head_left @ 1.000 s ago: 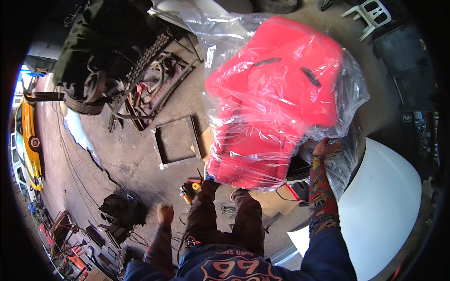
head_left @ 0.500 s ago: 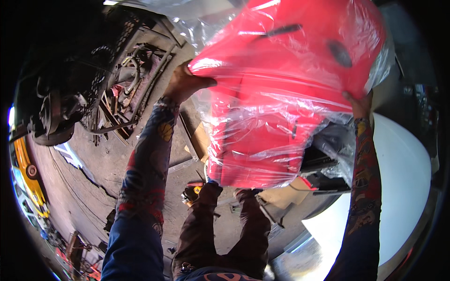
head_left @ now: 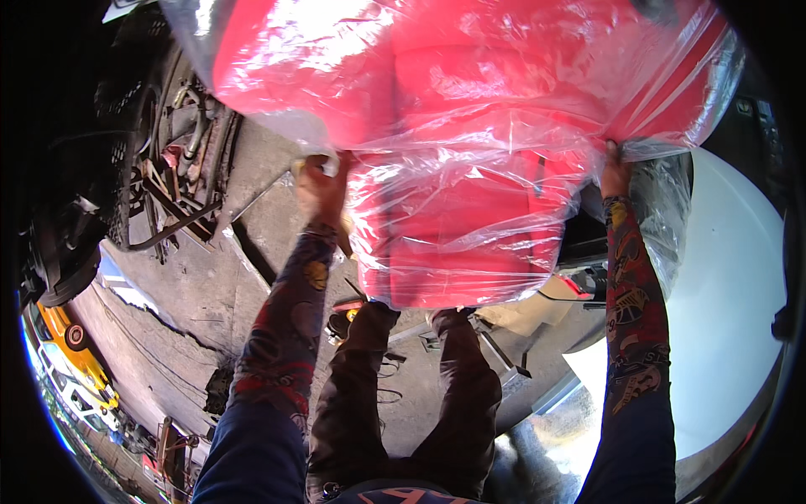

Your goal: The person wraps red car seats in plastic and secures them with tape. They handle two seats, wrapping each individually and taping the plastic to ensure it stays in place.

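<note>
While right hand (head_left: 615, 175) gripped wrapped red seat (head_left: 470, 244) at right edge | left hand (head_left: 321, 186) at left edge, hold unclear | apparently steadying | next move needed even support

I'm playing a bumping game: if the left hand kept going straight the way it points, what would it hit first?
Probably the clear plastic wrap over the red seat. The left hand may already touch it; depth is unclear.
</note>
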`<state>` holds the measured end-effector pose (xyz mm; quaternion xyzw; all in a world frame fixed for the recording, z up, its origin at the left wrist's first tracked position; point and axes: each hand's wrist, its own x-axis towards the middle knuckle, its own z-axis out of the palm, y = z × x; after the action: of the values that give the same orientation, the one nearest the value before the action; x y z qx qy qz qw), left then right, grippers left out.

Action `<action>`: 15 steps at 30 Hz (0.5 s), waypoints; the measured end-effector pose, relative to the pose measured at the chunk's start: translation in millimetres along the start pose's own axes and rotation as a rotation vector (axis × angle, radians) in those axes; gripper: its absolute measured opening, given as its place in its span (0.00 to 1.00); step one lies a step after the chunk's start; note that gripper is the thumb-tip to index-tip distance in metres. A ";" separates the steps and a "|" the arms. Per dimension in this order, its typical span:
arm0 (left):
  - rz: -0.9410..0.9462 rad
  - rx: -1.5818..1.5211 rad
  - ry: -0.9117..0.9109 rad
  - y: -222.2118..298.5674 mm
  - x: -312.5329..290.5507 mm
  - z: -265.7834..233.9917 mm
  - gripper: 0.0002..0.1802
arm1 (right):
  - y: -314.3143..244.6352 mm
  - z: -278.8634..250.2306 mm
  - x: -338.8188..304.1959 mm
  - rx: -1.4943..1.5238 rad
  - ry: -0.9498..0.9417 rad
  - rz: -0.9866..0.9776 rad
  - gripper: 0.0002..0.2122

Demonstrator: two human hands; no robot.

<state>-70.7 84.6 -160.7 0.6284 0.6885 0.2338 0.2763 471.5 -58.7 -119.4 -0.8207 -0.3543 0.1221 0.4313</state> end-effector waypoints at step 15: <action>-0.021 0.531 -0.282 -13.6 -21.2 -58.9 0.24 | -19.9 -16.5 -93.6 -0.443 -0.103 0.019 0.24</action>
<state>-119.2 63.7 -124.4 0.6977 0.6870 -0.0468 0.1977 403.1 -125.8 -103.5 -0.8914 -0.3863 0.0871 0.2205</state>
